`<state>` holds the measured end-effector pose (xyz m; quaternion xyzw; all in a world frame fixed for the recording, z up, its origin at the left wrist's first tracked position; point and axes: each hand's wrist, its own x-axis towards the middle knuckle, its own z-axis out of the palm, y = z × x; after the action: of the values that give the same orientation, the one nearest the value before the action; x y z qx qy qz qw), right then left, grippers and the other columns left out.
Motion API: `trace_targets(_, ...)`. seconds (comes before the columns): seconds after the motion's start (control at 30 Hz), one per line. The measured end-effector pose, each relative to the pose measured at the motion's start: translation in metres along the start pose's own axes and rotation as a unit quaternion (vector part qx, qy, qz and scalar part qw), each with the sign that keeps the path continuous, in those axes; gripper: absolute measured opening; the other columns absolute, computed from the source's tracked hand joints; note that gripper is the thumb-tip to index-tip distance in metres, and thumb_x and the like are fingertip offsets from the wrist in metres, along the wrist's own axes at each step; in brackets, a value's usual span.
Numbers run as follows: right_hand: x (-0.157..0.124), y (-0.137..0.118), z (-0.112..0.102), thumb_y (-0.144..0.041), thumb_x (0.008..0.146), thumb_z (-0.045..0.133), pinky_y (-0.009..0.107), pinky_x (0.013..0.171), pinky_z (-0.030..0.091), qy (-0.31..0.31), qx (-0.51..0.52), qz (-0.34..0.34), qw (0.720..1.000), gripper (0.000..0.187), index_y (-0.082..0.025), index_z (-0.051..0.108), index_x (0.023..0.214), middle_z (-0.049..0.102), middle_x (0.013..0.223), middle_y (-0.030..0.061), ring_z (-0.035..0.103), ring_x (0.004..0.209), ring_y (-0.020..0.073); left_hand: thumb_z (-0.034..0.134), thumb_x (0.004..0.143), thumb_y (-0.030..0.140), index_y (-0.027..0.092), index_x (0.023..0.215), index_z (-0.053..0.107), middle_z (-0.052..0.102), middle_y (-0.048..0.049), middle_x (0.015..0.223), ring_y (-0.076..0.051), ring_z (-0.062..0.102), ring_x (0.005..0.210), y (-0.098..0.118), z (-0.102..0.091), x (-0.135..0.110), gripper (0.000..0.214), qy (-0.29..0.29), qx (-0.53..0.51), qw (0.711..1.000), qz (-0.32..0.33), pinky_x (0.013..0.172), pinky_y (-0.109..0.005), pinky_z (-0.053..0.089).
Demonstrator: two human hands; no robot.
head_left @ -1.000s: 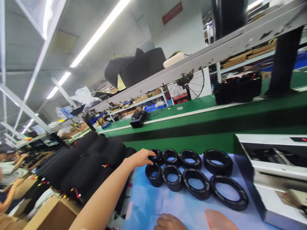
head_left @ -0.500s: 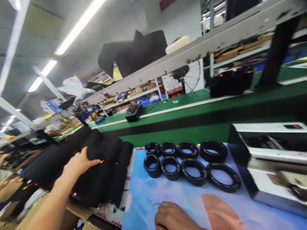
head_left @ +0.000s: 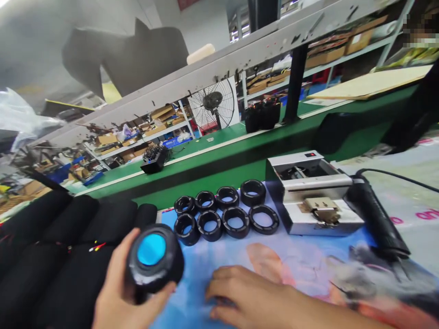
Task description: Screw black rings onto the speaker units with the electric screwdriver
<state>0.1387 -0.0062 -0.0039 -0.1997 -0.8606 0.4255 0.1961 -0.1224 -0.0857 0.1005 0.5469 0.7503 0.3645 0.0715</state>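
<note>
My left hand (head_left: pixel 120 288) is closed around a black cylinder (head_left: pixel 156 260) and lifts it over the left edge of the printed blue sheet (head_left: pixel 192 274). The cylinder's round end, with a bright blue disc in its middle, faces up toward me. My right hand (head_left: pixel 236 288) is low over the sheet, its fingers loosely bent and a gap between thumb and fingers; nothing shows in it. Beyond both hands, several black rings (head_left: pixel 210 225) of differing sizes are lined up in two rows. More black cylinders (head_left: pixel 72 265) lie side by side at the left.
A metal machine (head_left: pixel 315 196) with an open top stands right of the rings. Beside it lies a black hand tool with a cord (head_left: pixel 380 224). Across the back runs a green bench (head_left: pixel 206 164) with a black box of wires (head_left: pixel 154 160) and a fan (head_left: pixel 212 103).
My left hand has come from the black pile toward the sheet and now holds a black cylinder. The view has swung right, bringing the whole metal machine and the corded tool into sight.
</note>
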Motion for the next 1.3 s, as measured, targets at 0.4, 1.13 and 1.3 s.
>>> trace_targets(0.4, -0.076, 0.003, -0.041, -0.026, 0.080, 0.088, 0.028, 0.085, 0.045, 0.257, 0.195, 0.195, 0.926, 0.036, -0.021, 0.067, 0.109, 0.062, 0.109, 0.0012, 0.056, 0.095, 0.0176, 0.105, 0.054, 0.048, 0.029, 0.138, 0.066, 0.063, -0.0086, 0.150, -0.036, 0.063, 0.141, 0.046, 0.167, -0.066, 0.094, -0.074, -0.401, 0.911, -0.059, 0.116, -0.044, 0.058)
trace_targets(1.13, -0.075, 0.016, 0.004, -0.054, 0.083, 0.094, 0.049, 0.124, 0.043, 0.322, 0.200, 0.124, 0.917, 0.075, -0.022, 0.064, 0.143, 0.062, 0.142, 0.0139, 0.054, 0.139, 0.0313, 0.106, 0.038, 0.050, 0.025, 0.121, 0.082, 0.081, -0.0102, 0.133, -0.042, 0.076, 0.124, 0.053, 0.128, -0.033, 0.090, -0.230, -0.521, 0.797, -0.202, 0.094, -0.037, 0.068)
trace_targets(1.3, -0.084, 0.017, 0.009, -0.042, 0.081, 0.098, 0.047, 0.122, 0.049, 0.306, 0.167, 0.148, 0.925, 0.079, -0.017, 0.063, 0.147, 0.063, 0.145, 0.0173, 0.060, 0.138, 0.0314, 0.099, 0.062, 0.061, 0.030, 0.131, 0.074, 0.074, -0.0063, 0.147, -0.035, 0.066, 0.141, 0.044, 0.139, -0.035, 0.079, -0.197, -0.493, 0.833, -0.158, 0.108, -0.033, 0.060)
